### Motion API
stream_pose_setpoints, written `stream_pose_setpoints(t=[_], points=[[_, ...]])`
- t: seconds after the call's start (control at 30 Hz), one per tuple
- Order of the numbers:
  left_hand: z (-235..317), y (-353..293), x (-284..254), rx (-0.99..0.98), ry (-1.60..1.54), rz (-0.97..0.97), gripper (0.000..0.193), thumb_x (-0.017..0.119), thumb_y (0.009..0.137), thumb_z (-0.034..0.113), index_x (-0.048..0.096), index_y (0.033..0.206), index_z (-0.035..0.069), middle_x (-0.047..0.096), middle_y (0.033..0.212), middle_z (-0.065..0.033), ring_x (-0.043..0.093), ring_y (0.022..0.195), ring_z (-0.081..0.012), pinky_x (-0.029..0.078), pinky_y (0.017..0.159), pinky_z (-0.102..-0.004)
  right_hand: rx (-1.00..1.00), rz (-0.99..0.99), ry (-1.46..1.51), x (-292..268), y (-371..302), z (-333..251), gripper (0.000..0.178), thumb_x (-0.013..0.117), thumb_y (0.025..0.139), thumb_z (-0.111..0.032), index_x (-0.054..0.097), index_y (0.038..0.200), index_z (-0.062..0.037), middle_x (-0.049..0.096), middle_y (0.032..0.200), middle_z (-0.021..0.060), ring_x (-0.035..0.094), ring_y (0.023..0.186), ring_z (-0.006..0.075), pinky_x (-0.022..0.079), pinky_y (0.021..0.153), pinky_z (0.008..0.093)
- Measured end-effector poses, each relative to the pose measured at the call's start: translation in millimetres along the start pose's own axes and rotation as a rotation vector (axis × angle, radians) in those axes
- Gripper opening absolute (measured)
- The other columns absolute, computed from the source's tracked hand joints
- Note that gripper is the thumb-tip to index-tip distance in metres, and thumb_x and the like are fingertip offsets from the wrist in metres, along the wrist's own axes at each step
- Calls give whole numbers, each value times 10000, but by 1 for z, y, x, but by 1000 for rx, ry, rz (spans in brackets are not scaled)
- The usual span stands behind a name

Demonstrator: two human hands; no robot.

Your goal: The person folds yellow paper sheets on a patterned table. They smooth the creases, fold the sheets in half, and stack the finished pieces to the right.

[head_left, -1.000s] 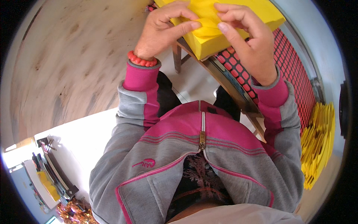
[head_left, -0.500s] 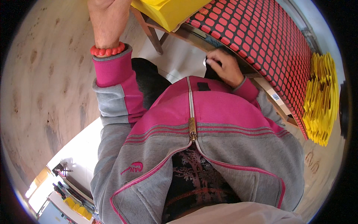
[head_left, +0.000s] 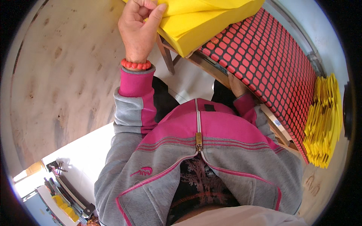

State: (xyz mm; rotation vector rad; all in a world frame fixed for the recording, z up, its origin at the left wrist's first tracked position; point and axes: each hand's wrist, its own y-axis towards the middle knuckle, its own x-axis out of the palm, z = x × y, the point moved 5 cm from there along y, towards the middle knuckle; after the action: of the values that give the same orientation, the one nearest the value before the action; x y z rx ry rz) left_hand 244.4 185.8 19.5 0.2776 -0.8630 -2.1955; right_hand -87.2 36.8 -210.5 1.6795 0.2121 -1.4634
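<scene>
Left hand at a yellow box-shaped bundle, right hand low by the desk edge

The largest thing in view is a pale wooden panel [head_left: 68, 86] with dark knots, filling the left side. Next comes the person's grey and magenta jacket [head_left: 226, 128], its front partly unzipped over a dark shirt. To the right runs a desk [head_left: 271, 64] covered in rounded red patches on a black grid; a wooden leg [head_left: 164, 54] stands below its far end.

The yellow bundle [head_left: 211, 32] lies at that far end of the desk, near the upper edge of the view, its top layer loosely folded and its upper part cut off. Smaller is a row of folded yellow pieces [head_left: 322, 120], packed together by the desk's right end, beside the wall.

The left hand [head_left: 138, 32] grips the bundle's left edge, thumb and bent forefinger close together. The right hand [head_left: 237, 86] is at the desk's near edge, its fingers partly hidden, so whether it holds anything cannot be told. Smallest are a red bead bracelet [head_left: 135, 65] around the left wrist and a brass-coloured zip pull [head_left: 199, 140].
</scene>
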Motion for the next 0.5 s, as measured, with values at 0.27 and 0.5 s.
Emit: stream_pose_setpoints(t=[0.27,0.5], points=[[20,-9,9,48,80,-206,24,667,961,32,686,956,18,694,1007,-30,633,922,-126,502,867,-274,91,65,114,11,-5,12,370,684,968,-285,634,1226,-25,647,1194,174,632,1074,355,518,894,477],[36,-5,13,134,155,-422,172,605,913,-49,733,1003,21,698,996,-65,634,1005,-214,464,967,-329,119,77,311,-20,3,-5,359,712,950,-289,647,1202,-42,659,1164,143,640,1056,324,521,900,447]])
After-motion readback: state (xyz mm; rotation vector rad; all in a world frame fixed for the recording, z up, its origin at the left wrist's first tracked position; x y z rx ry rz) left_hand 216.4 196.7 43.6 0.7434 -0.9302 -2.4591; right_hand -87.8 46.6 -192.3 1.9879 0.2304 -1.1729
